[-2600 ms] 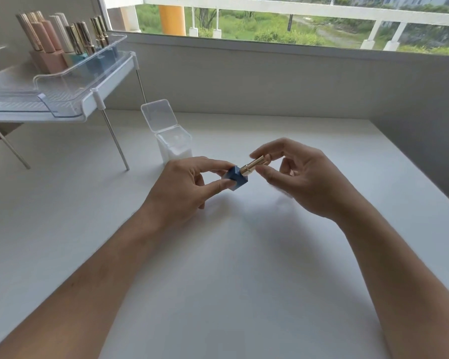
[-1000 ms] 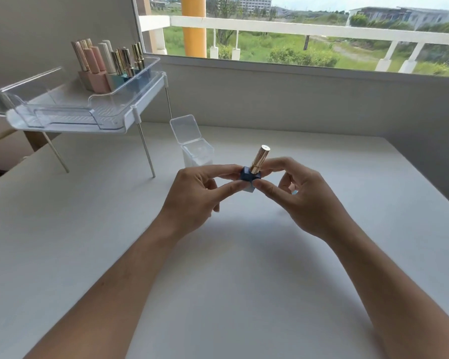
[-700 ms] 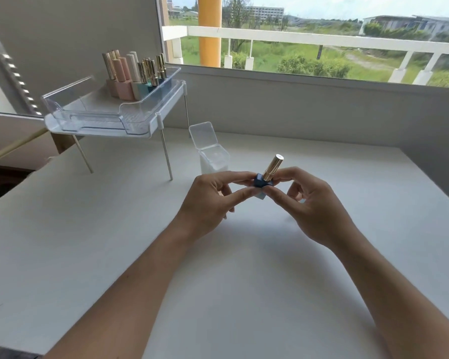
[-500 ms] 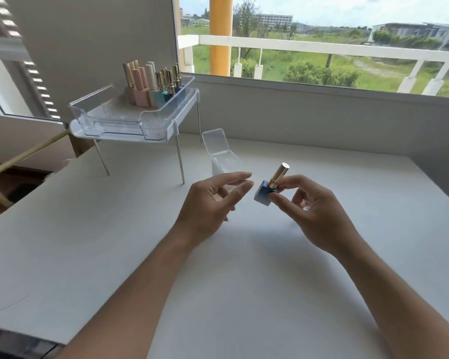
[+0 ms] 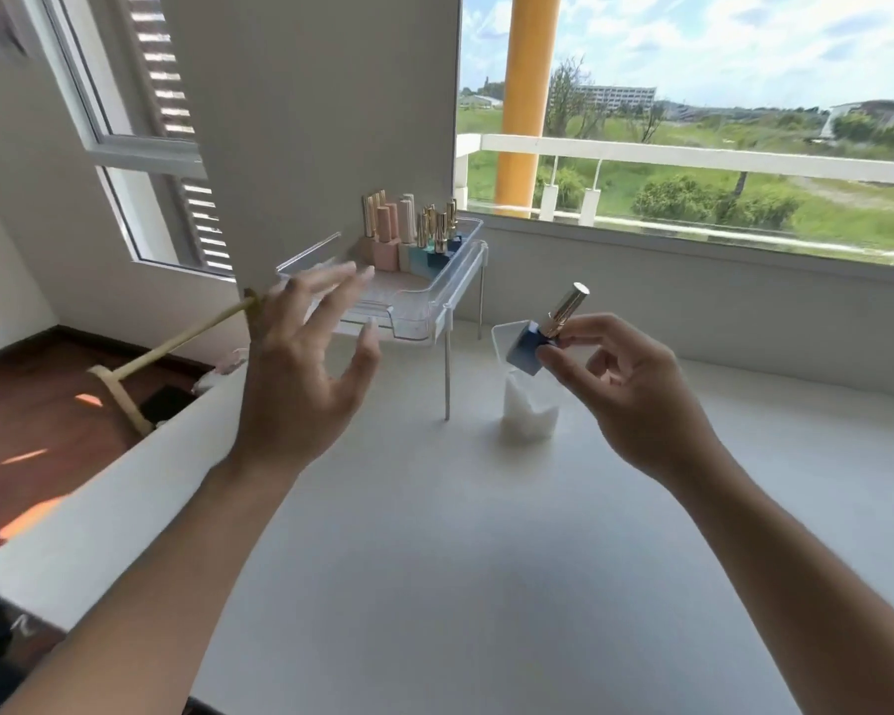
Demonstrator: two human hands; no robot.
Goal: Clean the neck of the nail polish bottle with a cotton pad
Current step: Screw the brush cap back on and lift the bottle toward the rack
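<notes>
My right hand pinches a nail polish bottle with a blue square body and a long gold cap. The bottle is tilted in the air, cap pointing up and to the right. My left hand hovers empty to the left with its fingers spread, in front of the clear tray. A clear box of white cotton pads stands on the table just behind and below the bottle, its lid flipped up and partly hidden by the bottle.
A clear tray on thin metal legs stands at the back left of the white table and holds several nail polish bottles. A grey wall and window sill run along the far side. The table's left edge drops to a wooden floor.
My left hand has let go of the bottle and moved left and up with its fingers spread. My right hand alone keeps the bottle. The view has swung left and upward.
</notes>
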